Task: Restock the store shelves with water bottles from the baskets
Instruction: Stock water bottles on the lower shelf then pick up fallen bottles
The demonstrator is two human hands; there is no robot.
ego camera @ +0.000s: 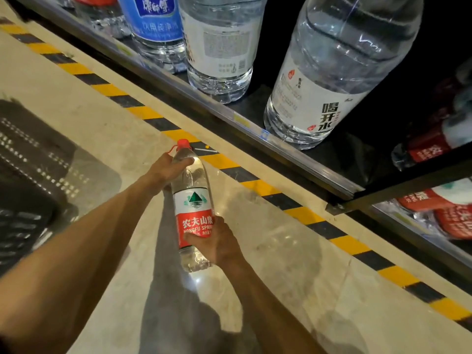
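Observation:
I hold a clear water bottle (192, 200) with a red cap and a red-and-white label over the floor, in front of the shelves. My left hand (166, 171) grips its neck and shoulder just below the cap. My right hand (217, 242) grips its lower part, fingers curled round the red label near the base. A dark plastic basket (28, 180) stands on the floor at the left; its contents are not visible. The metal shelf (255, 129) runs diagonally at the upper right.
Large water bottles stand on the upper shelf: a white-labelled one (329, 72), another clear one (219, 47) and a blue-labelled one (153, 24). Red-labelled bottles (441, 215) lie on lower shelves at the right. Yellow-black hazard tape (229, 167) marks the beige floor along the shelf.

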